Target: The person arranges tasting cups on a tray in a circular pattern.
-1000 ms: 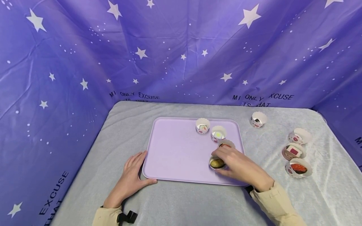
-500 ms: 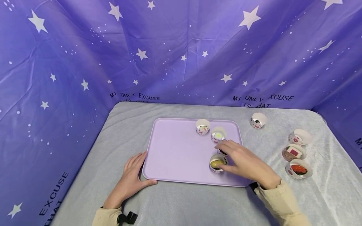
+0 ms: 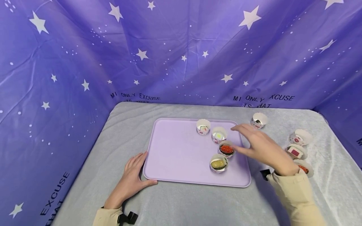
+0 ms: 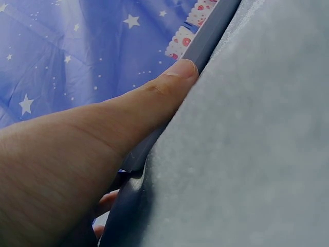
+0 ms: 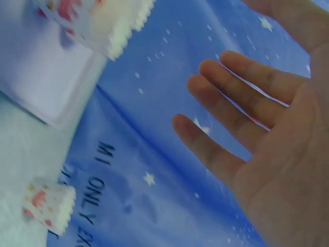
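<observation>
In the head view my left hand (image 3: pixel 131 177) rests at the near left corner of the lilac tray (image 3: pixel 175 150), fingers along its left edge and thumb at the front edge. The left wrist view shows that thumb (image 4: pixel 159 90) against the rim. My right hand (image 3: pixel 261 147) hovers over the tray's right edge with fingers spread and nothing held. Nearest to it is a paper cup with a red-topped sushi piece (image 3: pixel 226 149). In front of that stands a cup with a yellowish sushi piece (image 3: pixel 218 164). Two more cups hold a green-and-white piece (image 3: pixel 219 136) and a pale roll (image 3: pixel 203 128).
Right of the tray, on the grey cloth (image 3: pixel 195 204), a cup with a dark piece (image 3: pixel 258 121) stands at the back. Farther right are a cup with hidden contents (image 3: pixel 299 137), one with a white-and-red piece (image 3: pixel 295 152) and one with a red piece (image 3: pixel 304 168), partly covered by my arm.
My right hand has let go of the cup with the yellowish sushi and moved up and right, uncovering the red-topped piece. My left hand stays at the tray corner.
</observation>
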`<action>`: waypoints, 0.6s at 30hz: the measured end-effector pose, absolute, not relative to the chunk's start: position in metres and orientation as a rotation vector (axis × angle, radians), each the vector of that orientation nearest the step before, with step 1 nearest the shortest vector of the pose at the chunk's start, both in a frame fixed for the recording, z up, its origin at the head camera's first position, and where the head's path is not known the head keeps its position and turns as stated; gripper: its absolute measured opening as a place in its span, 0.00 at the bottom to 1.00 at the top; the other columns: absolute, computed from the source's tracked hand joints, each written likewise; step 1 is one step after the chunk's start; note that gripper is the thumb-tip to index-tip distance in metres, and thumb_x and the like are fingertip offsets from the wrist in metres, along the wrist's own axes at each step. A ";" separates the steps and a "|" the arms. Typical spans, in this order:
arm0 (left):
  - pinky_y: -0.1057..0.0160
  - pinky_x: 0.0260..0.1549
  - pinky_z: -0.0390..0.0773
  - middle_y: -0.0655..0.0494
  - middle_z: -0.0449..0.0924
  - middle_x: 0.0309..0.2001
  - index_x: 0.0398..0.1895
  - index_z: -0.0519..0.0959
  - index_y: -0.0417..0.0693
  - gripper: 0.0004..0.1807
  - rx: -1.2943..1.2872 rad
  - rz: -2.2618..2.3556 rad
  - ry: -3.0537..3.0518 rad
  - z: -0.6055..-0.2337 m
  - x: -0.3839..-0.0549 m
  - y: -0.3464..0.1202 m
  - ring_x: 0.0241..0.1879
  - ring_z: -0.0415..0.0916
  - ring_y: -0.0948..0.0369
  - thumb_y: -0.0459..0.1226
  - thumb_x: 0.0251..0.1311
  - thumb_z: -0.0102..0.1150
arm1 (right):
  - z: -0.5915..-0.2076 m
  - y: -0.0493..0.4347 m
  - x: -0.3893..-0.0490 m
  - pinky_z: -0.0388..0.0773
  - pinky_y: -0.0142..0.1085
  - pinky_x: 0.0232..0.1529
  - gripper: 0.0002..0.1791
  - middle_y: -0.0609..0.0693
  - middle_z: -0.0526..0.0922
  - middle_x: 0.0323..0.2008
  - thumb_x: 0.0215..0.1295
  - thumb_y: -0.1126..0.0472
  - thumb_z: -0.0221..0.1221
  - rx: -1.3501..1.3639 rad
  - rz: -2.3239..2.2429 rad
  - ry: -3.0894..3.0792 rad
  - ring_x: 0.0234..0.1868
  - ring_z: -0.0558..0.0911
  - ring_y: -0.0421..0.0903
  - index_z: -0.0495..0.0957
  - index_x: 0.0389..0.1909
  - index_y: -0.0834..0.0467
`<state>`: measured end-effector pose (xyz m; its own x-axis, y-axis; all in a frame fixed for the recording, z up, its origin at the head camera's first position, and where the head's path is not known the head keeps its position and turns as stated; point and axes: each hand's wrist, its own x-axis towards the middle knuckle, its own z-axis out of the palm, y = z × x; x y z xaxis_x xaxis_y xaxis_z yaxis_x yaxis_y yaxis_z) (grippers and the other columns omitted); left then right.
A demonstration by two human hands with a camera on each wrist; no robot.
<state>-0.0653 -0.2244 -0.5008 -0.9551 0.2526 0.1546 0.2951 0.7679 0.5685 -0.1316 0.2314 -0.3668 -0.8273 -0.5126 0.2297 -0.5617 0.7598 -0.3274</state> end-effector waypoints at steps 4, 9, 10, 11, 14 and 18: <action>0.39 0.70 0.46 0.42 0.62 0.72 0.77 0.58 0.43 0.63 -0.442 -0.948 -2.890 -0.501 -0.066 -0.225 0.73 0.53 0.45 0.60 0.39 0.77 | -0.361 0.242 -0.142 0.73 0.60 0.59 0.31 0.59 0.77 0.58 0.59 0.55 0.70 0.795 0.614 -2.817 0.60 0.75 0.60 0.73 0.61 0.62; 0.40 0.70 0.46 0.42 0.63 0.72 0.77 0.58 0.43 0.63 -0.446 -0.946 -2.892 -0.502 -0.065 -0.226 0.73 0.53 0.46 0.60 0.38 0.77 | -0.371 0.258 -0.159 0.71 0.60 0.60 0.32 0.61 0.75 0.61 0.60 0.55 0.69 0.669 0.652 -2.870 0.61 0.74 0.60 0.72 0.63 0.63; 0.40 0.70 0.46 0.42 0.63 0.72 0.77 0.58 0.43 0.63 -0.450 -0.946 -2.893 -0.502 -0.065 -0.226 0.73 0.54 0.46 0.60 0.38 0.77 | -0.373 0.261 -0.161 0.72 0.61 0.58 0.32 0.61 0.75 0.61 0.61 0.55 0.69 0.655 0.646 -2.879 0.60 0.74 0.61 0.72 0.63 0.63; 0.40 0.70 0.46 0.42 0.63 0.72 0.77 0.58 0.43 0.63 -0.453 -0.943 -2.893 -0.502 -0.065 -0.226 0.73 0.54 0.46 0.60 0.38 0.77 | -0.375 0.265 -0.163 0.73 0.61 0.57 0.33 0.61 0.74 0.62 0.61 0.55 0.69 0.640 0.640 -2.888 0.59 0.75 0.61 0.71 0.63 0.63; 0.40 0.70 0.46 0.42 0.63 0.72 0.77 0.58 0.43 0.63 -0.453 -0.942 -2.892 -0.503 -0.064 -0.225 0.73 0.54 0.46 0.60 0.38 0.77 | -0.379 0.274 -0.167 0.74 0.62 0.54 0.34 0.63 0.73 0.62 0.61 0.53 0.68 0.603 0.632 -2.906 0.57 0.75 0.62 0.70 0.64 0.64; 0.40 0.70 0.46 0.42 0.63 0.72 0.77 0.57 0.44 0.64 -0.447 -0.942 -2.892 -0.501 -0.065 -0.224 0.73 0.53 0.46 0.61 0.38 0.77 | -0.381 0.285 -0.173 0.69 0.66 0.58 0.36 0.66 0.72 0.62 0.61 0.53 0.69 0.566 0.642 -2.906 0.60 0.71 0.66 0.68 0.65 0.67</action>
<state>-0.0647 -0.2243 -0.5012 -0.9555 0.2525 0.1524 0.2938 0.7704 0.5659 -0.1729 0.2854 -0.3809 -0.9240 -0.3337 0.1866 -0.3812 0.8409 -0.3841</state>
